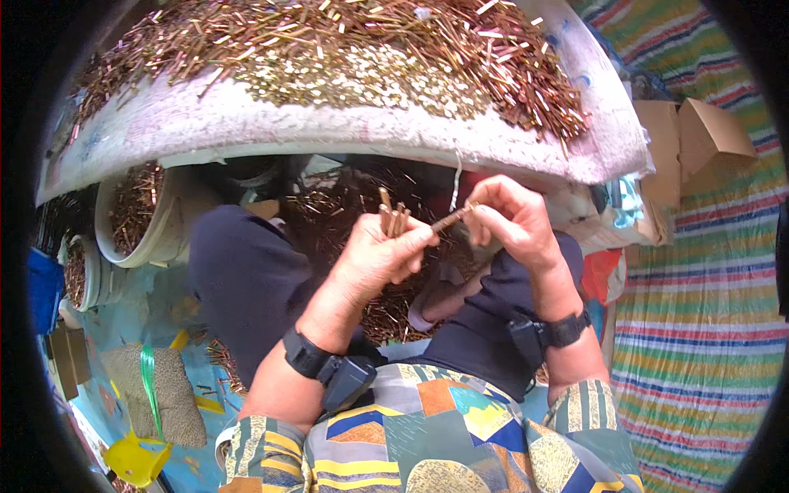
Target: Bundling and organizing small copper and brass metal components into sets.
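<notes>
My left hand [370, 256] is closed around a small bundle of short brown sticks [394, 218], whose ends poke up past the fingers. Between its thumb and forefinger it also grips one end of a single brown stick [449, 220], which slants up to the right. Thumb and fingers of my right hand [519, 223] pinch the other end of that stick. Whether anything else is in the right hand is hidden. Both hands are above my lap, in front of the table edge.
A pale covered table [271, 131] carries a heap of brown sticks [370, 29] and small golden pieces [353, 80]. White buckets [168, 215] of sticks stand at left, near a cushion [177, 394] and a yellow stool [136, 462]. Cardboard [662, 148] and a striped sheet [699, 353] lie right.
</notes>
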A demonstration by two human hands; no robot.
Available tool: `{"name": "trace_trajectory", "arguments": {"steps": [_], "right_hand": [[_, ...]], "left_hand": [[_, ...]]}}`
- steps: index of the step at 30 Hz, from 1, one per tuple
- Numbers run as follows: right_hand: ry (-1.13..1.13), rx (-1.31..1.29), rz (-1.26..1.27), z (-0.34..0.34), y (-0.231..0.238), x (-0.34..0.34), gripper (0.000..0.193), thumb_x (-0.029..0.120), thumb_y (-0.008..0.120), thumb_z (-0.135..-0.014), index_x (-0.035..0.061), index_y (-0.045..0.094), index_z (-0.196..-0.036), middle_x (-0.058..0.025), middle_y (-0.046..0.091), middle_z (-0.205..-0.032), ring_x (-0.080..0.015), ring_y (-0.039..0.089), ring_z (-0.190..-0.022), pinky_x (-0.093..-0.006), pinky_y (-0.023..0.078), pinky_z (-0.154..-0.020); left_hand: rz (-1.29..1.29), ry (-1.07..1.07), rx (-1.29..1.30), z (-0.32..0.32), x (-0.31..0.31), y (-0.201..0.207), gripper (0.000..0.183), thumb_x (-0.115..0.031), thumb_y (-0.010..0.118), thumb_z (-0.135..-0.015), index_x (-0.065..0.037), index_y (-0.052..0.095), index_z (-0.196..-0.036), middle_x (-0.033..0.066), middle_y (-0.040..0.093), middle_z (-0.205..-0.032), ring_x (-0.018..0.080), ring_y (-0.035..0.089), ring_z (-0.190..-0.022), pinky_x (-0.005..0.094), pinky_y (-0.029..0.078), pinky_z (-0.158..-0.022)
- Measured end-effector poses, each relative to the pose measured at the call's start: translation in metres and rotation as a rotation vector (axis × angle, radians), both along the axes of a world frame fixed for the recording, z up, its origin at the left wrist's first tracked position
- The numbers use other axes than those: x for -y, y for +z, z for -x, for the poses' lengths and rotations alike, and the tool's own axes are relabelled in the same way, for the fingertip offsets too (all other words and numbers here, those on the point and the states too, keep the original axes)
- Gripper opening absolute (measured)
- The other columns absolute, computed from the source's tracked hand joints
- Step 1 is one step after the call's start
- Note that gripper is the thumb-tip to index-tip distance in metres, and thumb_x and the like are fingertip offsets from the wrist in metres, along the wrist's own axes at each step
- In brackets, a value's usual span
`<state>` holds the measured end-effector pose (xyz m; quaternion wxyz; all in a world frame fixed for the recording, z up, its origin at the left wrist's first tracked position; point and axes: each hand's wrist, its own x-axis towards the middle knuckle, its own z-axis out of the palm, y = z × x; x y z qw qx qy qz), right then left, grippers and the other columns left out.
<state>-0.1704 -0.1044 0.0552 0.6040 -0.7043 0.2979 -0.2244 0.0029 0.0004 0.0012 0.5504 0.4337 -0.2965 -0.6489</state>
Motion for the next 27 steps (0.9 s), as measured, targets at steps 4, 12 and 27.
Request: {"name": "trace_trajectory", "arguments": {"steps": [4,12,27], "right_hand": [[-0.005,-0.162,0.253,0.009,0.0,-0.004,0.008,0.006,0.049,-0.086,-0.0005,0.049,-0.081,-0.0036,0.054,-0.061,-0.0077,0.052,-0.05,-0.0207,0.041,-0.046],[0.053,-0.217,0.394,0.007,0.002,-0.009,0.022,0.01,0.048,-0.087,0.0024,0.047,-0.067,-0.003,0.051,-0.052,-0.0099,0.048,-0.043,-0.023,0.038,-0.042],[-0.07,-0.164,0.208,0.014,-0.015,-0.011,0.029,0.014,0.049,-0.09,0.0039,0.046,-0.063,0.0011,0.046,-0.048,-0.0051,0.041,-0.042,-0.0212,0.033,-0.039]], "left_hand": [[0.009,-0.041,0.006,0.006,0.002,0.0,0.018,-0.022,0.061,-0.081,-0.004,0.064,-0.077,-0.0026,0.049,-0.05,0.0034,0.04,-0.04,0.0179,0.029,-0.037],[0.041,-0.068,0.084,-0.002,-0.002,0.0,0.02,-0.025,0.062,-0.081,-0.005,0.064,-0.078,-0.0015,0.053,-0.053,0.0033,0.043,-0.043,0.0179,0.032,-0.039],[0.096,-0.064,0.266,0.002,0.002,-0.006,0.018,-0.023,0.063,-0.081,-0.006,0.065,-0.077,-0.0003,0.054,-0.052,0.0044,0.047,-0.045,0.0201,0.037,-0.042]]}}
